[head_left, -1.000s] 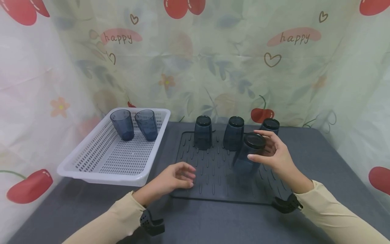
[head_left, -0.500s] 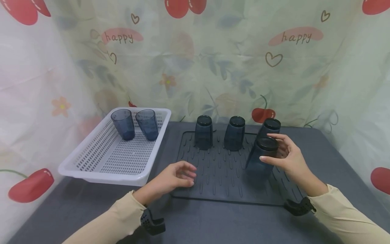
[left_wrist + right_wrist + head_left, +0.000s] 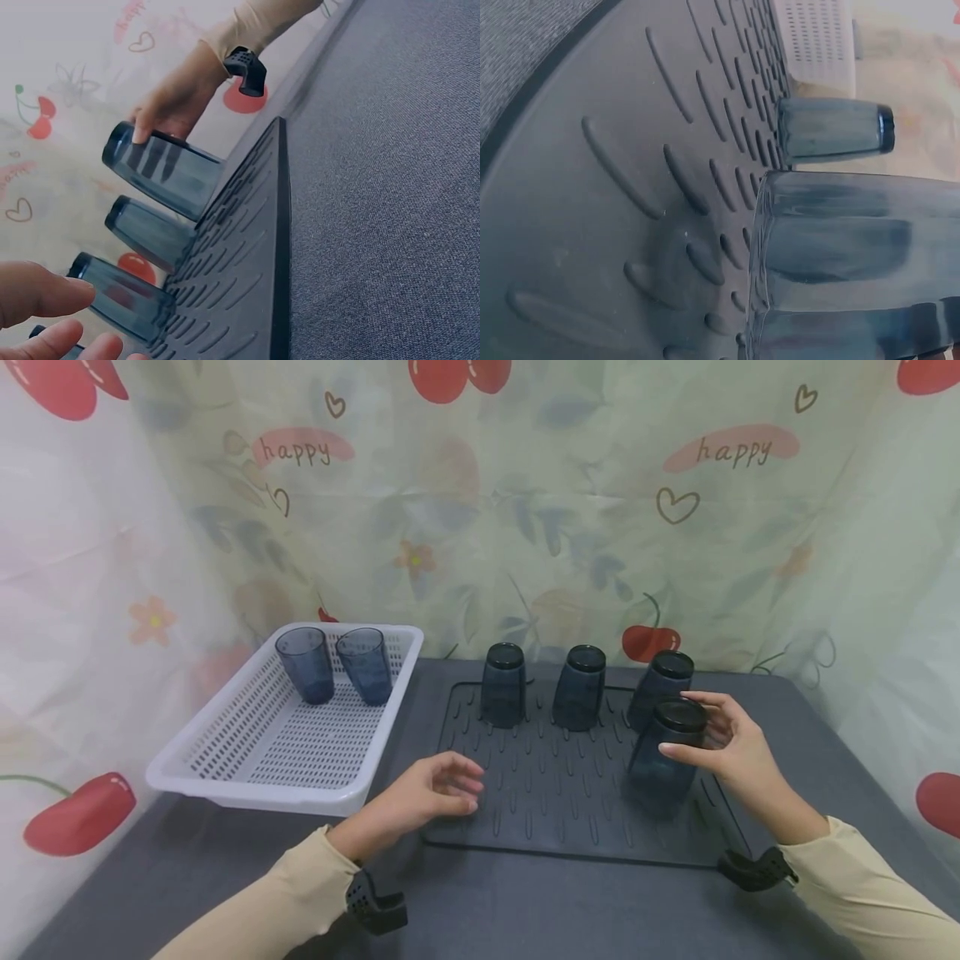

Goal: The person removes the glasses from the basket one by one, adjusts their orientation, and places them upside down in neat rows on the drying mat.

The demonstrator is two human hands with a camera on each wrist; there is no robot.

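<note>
My right hand (image 3: pixel 738 753) grips a blue-tinted drinking glass (image 3: pixel 662 767) between thumb and fingers near its base. That glass is upside down, its rim close over the right part of a dark ridged drying mat (image 3: pixel 543 806). In the right wrist view the held glass (image 3: pixel 840 247) fills the lower right. Behind it along the mat's far side stand three more upturned glasses, on the left (image 3: pixel 503 689), in the middle (image 3: pixel 579 693) and on the right (image 3: pixel 654 693). My left hand (image 3: pixel 437 787) hovers over the mat's left front, fingers loosely bent, holding nothing.
A white perforated plastic basket (image 3: pixel 281 800) stands left of the mat, with two upright blue glasses, one (image 3: pixel 306 668) beside the other (image 3: pixel 366 668), at its far end. A grey cloth (image 3: pixel 525 910) covers the table. A printed curtain (image 3: pixel 487 527) encloses the back and sides.
My right hand has carried the upturned glass rightward across the mat, to in front of the right-hand back glass. My left hand has stayed almost in place.
</note>
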